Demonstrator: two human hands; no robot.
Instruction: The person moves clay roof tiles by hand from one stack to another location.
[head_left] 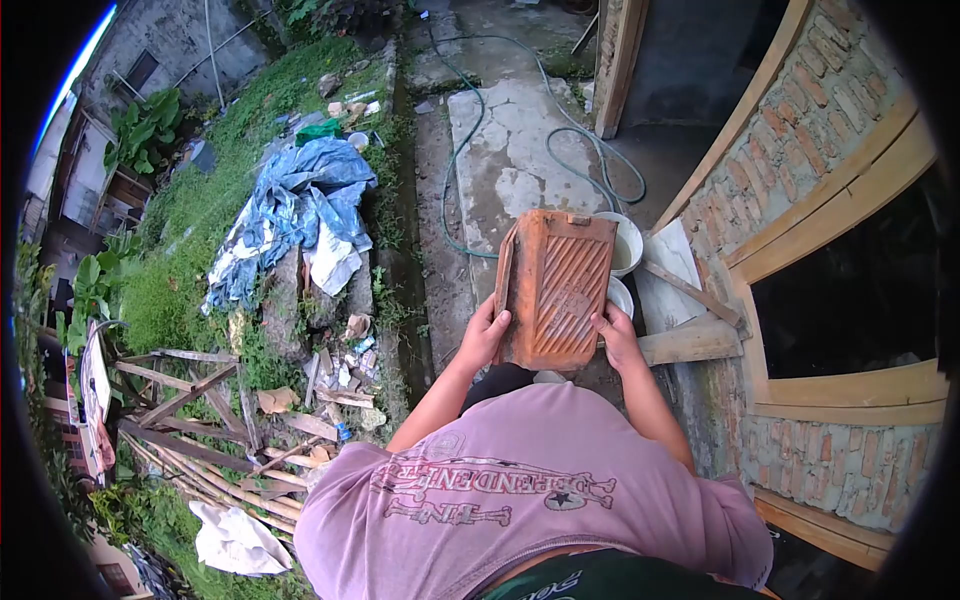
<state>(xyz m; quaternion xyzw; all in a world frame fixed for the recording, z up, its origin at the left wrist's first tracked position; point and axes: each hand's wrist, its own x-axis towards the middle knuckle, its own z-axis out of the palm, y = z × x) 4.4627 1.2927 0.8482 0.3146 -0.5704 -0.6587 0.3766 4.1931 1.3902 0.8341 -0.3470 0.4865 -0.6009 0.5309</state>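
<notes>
Both of my hands hold reddish-brown clay roof tiles (572, 290) in front of my body. The top tile shows slanted ridges, and the edge of a second tile (506, 275) sticks out along its left side. My left hand (486, 332) is closed on the lower left edge, thumb toward the front. Gripping the lower right edge is my right hand (616, 334), its fingers partly hidden behind the tiles. Just beyond the right side are a white bucket (629, 243) with liquid in it and another white container (621, 296), partly covered by the tiles.
A green hose (470, 150) loops over the concrete path (510, 120). At left, a blue tarp (310, 190) lies on rubble and grass, near wooden planks (190, 400) and bamboo poles (250, 490). To the right stand a brick wall (790, 150) and wooden frames (850, 395).
</notes>
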